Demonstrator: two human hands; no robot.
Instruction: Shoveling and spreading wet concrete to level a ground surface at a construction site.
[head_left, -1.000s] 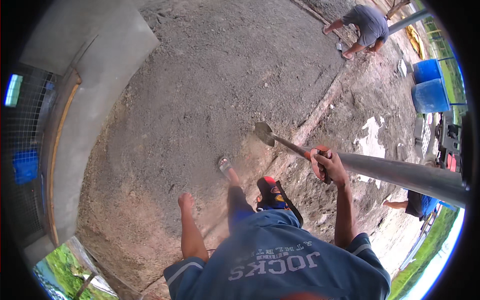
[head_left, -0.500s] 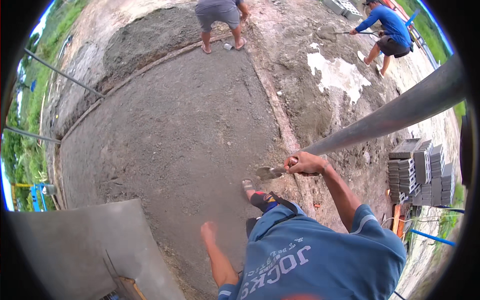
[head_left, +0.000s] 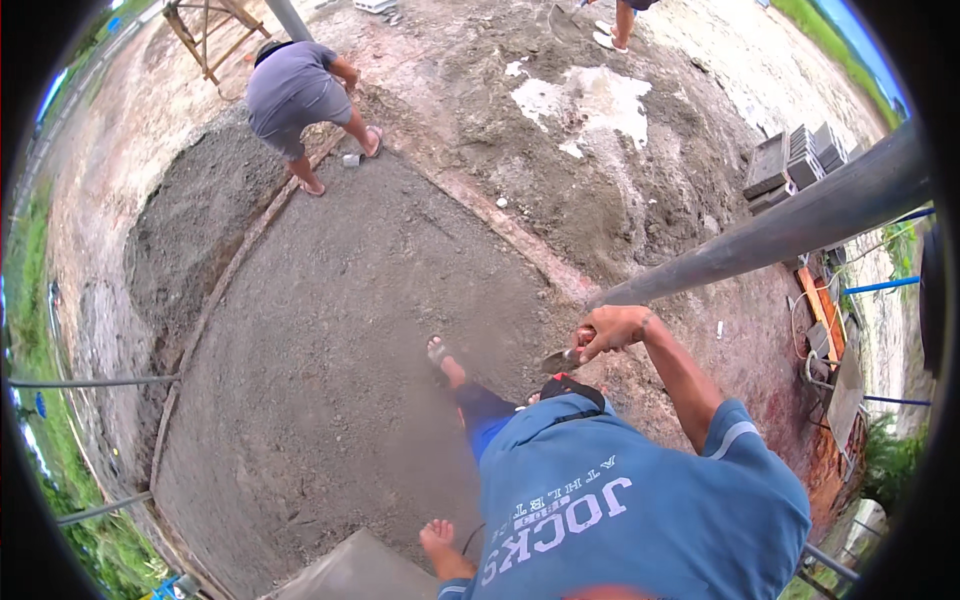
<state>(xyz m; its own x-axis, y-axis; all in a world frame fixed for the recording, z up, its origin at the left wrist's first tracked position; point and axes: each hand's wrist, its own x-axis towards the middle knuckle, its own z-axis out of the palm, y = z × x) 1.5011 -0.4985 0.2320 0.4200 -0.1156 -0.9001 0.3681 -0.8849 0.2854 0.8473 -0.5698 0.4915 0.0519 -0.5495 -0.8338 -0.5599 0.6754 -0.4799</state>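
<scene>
A trowel (head_left: pixel 561 360) is gripped in my right hand (head_left: pixel 612 330), fingers wrapped round its reddish handle, the metal blade pointing left and held above the ground. Just beyond this hand a thick grey post (head_left: pixel 760 226) slants across the right side of the view; whether they touch I cannot tell. Low in the view, my left hand (head_left: pixel 437 536) hangs beside my body with its fingers curled in, and nothing shows in it. Under me lies a bed of grey gravelly soil (head_left: pixel 340 330), bordered by low ridges.
A co-worker (head_left: pixel 300 95) bends over the bed's far corner, near a small pale container (head_left: pixel 351 160). Another person's legs (head_left: pixel 620 25) show at the top. Concrete blocks (head_left: pixel 775 165) and orange boards (head_left: pixel 820 310) lie right. A grey slab (head_left: pixel 355 572) stands at the bottom.
My view has turned to the right and I have stepped, so the co-worker appears further left. The trowel stays in my right hand. My left hand has drawn back towards my body.
</scene>
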